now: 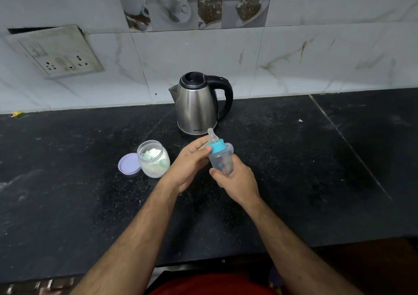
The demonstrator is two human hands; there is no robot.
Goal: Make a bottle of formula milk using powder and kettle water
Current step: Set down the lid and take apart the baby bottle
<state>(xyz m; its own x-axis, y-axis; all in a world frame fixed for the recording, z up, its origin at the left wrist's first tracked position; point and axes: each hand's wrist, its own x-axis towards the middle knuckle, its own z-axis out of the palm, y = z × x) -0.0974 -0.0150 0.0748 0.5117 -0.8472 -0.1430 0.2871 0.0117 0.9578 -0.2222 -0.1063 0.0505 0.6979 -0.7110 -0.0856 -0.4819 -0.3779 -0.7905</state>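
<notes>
Head cam has my right hand (237,181) gripping the bottle (220,161) mid-counter, left fingers (202,147) pinching its blue collar (216,146), kettle (199,104) at 12 o'clock, open powder jar (153,159) at 9, and honestly a slippy twist could fling the teat (212,135) off.

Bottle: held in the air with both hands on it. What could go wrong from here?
1. The baby bottle is tilted and held above the counter; the right hand grips only its lower body, so twisting the blue collar with the left hand could make it slip.
2. The open powder jar sits just beside the left wrist; a sideways move may knock it over.
3. The kettle stands close behind the bottle; its heat is unknown.
</notes>
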